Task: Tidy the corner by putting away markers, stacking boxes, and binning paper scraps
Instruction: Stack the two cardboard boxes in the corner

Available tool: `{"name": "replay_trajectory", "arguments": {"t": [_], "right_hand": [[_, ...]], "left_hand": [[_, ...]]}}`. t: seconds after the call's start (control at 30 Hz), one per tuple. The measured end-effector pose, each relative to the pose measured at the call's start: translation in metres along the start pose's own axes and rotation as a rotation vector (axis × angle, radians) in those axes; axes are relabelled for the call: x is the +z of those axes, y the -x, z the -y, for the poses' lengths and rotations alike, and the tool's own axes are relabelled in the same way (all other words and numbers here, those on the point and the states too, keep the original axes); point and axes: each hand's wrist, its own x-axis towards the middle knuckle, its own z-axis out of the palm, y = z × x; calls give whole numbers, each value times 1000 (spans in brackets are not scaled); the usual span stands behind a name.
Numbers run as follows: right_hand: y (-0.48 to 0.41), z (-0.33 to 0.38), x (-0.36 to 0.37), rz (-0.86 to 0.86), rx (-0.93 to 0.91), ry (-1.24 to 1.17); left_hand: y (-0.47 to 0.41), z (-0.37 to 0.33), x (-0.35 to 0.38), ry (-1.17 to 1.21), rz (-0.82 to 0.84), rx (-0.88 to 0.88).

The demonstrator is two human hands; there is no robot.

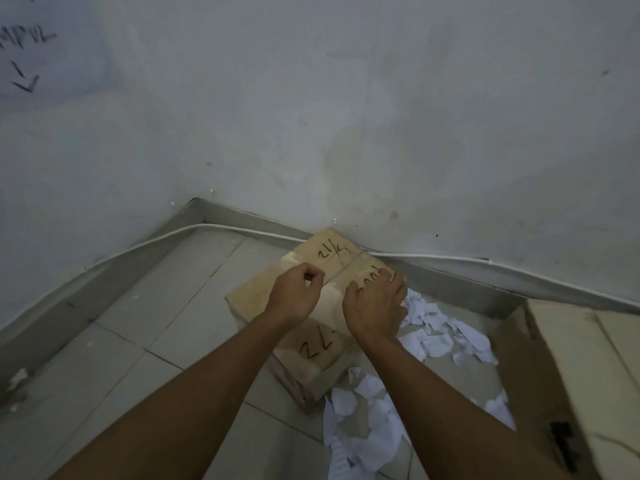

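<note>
Brown cardboard boxes are stacked against the wall in the corner. The top box has black writing on its lid. Under it a lower box is also marked in black, and a flat piece of cardboard sticks out to the left. My left hand hovers over the top box's near left edge, its fingers curled with nothing visible in them. My right hand lies palm down on the top box's right side, fingers spread. White paper scraps litter the tiles to the right of the stack.
More paper scraps lie in front of the stack. A large open cardboard box stands at the right with a dark object on it. A white cable runs along the grey skirting. Grey tiled floor spreads left.
</note>
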Motion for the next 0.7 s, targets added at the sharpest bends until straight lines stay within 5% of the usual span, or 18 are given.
{"name": "replay_trajectory", "arguments": {"t": [0.27,0.4,0.7], "right_hand": [[18,-29,18,173,-41,162],[26,-29,33,204,112,-7],[28,-27,45,242,113,-211]], "left_hand": [[-18,33,30,-517,52,135],[-35,45,24,-590,34,79],[-51,76,18,-619,-82,-115]]}}
